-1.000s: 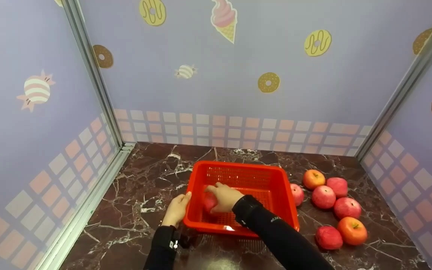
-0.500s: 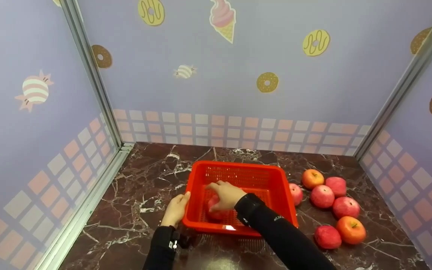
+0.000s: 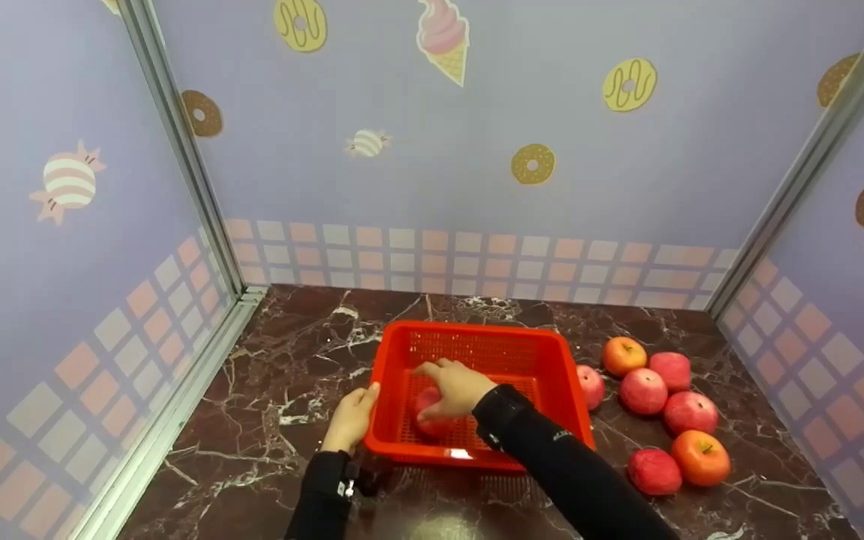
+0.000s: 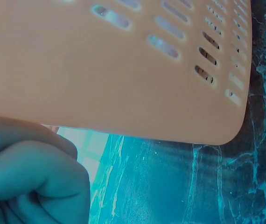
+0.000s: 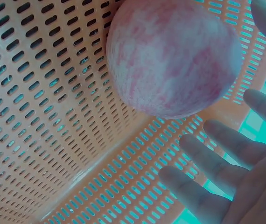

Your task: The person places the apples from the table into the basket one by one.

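Note:
A red plastic basket (image 3: pixel 477 328) with slotted walls stands on the dark marbled table. One red apple (image 3: pixel 433 428) sits inside, toward its left front; in the right wrist view the apple (image 5: pixel 172 58) shows mottled pink skin. Over it is my right hand (image 3: pixel 458 388), fingers spread. The right wrist view has these fingers (image 5: pixel 212 163) stretched out beside the apple, with a gap between. My left hand (image 3: pixel 351 417) grips the basket's left rim, thumb on top. From the left wrist, curled fingers (image 4: pixel 39 163) show close against the basket's outer wall (image 4: pixel 100 74).
Right of the basket lie several loose fruits: pinkish-red apples (image 3: pixel 643 391), an orange-red one (image 3: pixel 625 356), another orange-red one (image 3: pixel 701 457) and a dark red one (image 3: pixel 655 472). One apple (image 3: pixel 590 387) is right by the basket's right wall. Patterned panels (image 3: pixel 432 180) enclose the table.
My right hand has let go of the apple, its fingers opening and drawing slightly right. The apple now rests in the basket, slightly nearer the front. My left hand stays at the rim.

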`<state>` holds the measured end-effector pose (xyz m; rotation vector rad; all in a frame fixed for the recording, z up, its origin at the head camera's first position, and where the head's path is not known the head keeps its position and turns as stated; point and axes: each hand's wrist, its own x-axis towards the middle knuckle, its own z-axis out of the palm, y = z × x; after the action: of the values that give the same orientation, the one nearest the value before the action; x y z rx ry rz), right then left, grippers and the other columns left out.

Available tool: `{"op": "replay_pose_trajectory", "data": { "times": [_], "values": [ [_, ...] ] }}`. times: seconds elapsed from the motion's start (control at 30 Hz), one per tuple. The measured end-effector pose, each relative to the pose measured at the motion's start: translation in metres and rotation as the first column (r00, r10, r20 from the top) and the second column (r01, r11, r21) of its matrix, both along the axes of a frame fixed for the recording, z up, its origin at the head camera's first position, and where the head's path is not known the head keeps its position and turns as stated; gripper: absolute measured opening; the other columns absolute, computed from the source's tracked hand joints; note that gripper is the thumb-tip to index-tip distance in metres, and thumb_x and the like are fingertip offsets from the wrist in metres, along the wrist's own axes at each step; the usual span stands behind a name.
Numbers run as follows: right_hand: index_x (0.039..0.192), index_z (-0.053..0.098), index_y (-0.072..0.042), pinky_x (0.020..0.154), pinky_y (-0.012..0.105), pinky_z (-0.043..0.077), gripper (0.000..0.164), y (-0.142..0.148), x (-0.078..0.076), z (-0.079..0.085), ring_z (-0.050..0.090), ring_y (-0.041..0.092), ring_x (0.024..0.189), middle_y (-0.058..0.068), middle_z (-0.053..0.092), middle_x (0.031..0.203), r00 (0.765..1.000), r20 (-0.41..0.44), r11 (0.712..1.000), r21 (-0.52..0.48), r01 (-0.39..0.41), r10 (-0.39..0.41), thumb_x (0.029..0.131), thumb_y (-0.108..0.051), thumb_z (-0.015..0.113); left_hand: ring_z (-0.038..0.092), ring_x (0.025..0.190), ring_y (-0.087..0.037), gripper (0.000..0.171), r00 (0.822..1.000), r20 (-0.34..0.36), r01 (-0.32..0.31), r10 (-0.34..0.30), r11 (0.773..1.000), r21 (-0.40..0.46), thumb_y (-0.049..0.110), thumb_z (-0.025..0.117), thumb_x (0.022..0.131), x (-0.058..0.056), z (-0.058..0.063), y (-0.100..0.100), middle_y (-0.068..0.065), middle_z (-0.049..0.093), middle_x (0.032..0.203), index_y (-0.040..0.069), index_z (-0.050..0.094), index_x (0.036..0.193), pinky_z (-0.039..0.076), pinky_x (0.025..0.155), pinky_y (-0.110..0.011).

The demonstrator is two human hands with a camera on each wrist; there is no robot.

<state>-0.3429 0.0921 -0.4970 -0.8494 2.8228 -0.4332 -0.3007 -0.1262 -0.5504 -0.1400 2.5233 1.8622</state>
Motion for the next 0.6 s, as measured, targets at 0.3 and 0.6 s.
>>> {"op": "replay_pose_trajectory", "data": {
  "times": [0.3,0.6],
  "values": [
    [0.146,0.053,-0.020,0.106,0.052,0.050,0.077,0.008,-0.003,0.008,0.056,0.041,0.132,0.017,0.055,0.145,0.999,-0.039,0.999,-0.045,0.007,-0.009,0.081,-0.046,0.086,0.058,0.070,-0.015,0.041,1.000,0.000,-0.003,0.003,1.000,0.003,0.032,0.046,0.111,0.000,0.000,0.000,-0.007,0.062,0.078,-0.003,0.063,0.096,0.048,0.067,-0.029],
    [0.149,0.049,-0.023,0.112,0.059,0.044,0.080,0.018,-0.001,0.022,0.043,0.048,0.143,0.018,0.047,0.154,0.999,0.011,0.993,-0.110,0.048,-0.047,0.083,-0.052,0.083,0.058,0.070,-0.015,0.043,1.000,0.001,-0.007,0.007,1.000,-0.010,0.033,0.046,0.111,0.001,0.000,-0.001,-0.007,0.062,0.078,-0.003,0.063,0.096,0.048,0.066,-0.029]
  ]
}}
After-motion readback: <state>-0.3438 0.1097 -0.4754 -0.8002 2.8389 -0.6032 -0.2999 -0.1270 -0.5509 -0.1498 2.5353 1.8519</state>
